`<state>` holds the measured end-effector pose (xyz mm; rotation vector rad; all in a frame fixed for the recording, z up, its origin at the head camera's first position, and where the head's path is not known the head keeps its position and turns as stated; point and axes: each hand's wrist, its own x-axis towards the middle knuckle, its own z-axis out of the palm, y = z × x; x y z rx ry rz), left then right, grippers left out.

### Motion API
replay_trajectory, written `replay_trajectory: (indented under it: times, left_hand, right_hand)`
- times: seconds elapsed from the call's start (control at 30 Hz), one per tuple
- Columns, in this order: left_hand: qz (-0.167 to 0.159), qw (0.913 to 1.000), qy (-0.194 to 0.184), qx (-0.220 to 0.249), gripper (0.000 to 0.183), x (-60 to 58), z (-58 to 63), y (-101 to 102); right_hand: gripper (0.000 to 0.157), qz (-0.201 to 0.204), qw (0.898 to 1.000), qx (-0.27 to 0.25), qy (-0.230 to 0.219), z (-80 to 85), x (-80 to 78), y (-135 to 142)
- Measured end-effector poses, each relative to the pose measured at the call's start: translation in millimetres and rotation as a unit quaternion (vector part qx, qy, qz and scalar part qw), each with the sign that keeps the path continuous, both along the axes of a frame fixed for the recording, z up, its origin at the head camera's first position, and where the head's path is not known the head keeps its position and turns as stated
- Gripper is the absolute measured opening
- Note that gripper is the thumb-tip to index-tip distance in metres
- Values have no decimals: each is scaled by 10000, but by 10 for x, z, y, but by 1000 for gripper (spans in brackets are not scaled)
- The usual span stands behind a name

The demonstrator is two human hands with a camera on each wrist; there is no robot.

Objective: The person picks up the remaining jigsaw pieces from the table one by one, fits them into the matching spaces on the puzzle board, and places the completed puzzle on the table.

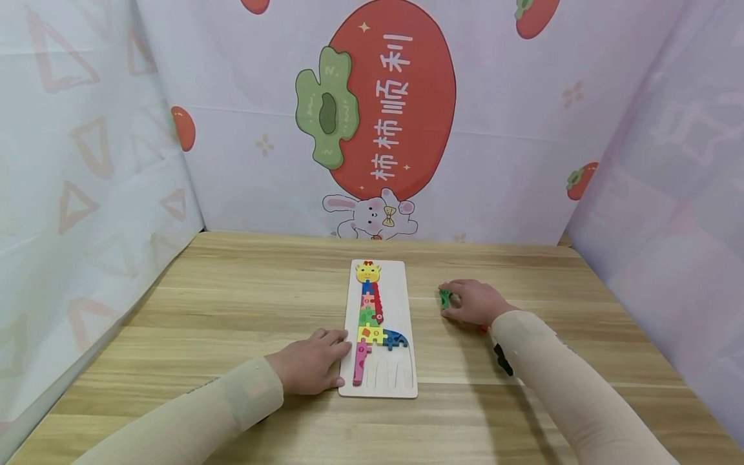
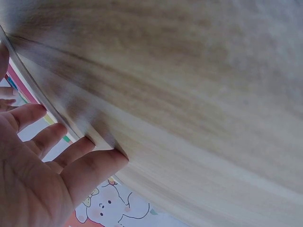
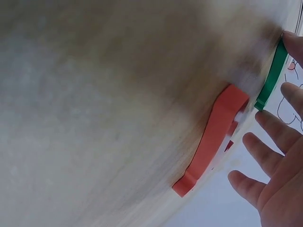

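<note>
A pale wooden puzzle board (image 1: 398, 274) with a giraffe design lies on the table. Colourful pieces fill the giraffe's head, neck and body, and a pink leg piece (image 1: 360, 365) sits at the lower left. Bare leg outlines show to the right of it. My left hand (image 1: 312, 363) rests against the board's left edge, fingers spread and touching it. To the right of the board, my right hand (image 1: 475, 302) pinches a green puzzle piece (image 1: 445, 298) between thumb and index finger. A red puzzle piece (image 3: 210, 142) lies beside that hand, mostly hidden by it in the head view.
The wooden table (image 1: 261, 278) ends at a printed cloth backdrop (image 1: 244, 174), with cloth walls at left and right. A dark object (image 1: 502, 360) shows beneath the right wrist; its kind cannot be made out.
</note>
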<state>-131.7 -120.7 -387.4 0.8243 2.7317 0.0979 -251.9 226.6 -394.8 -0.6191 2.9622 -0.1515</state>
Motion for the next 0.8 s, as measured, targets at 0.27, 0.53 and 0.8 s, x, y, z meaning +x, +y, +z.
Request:
replay_trajectory:
  times: [0.27, 0.53, 0.8]
  left_hand:
    - [-30, 10000, 43, 38, 65, -10, -22, -10]
    - [2, 9999, 21, 116, 64, 6, 1, -6]
    - [-5, 10000, 7, 57, 64, -3, -8, -8]
  right_hand:
    - [57, 72, 9999, -103, 19, 16, 15, -3]
    - [54, 74, 9998, -182, -26, 26, 7, -13]
    - [53, -76, 9997, -224, -108, 24, 17, -24]
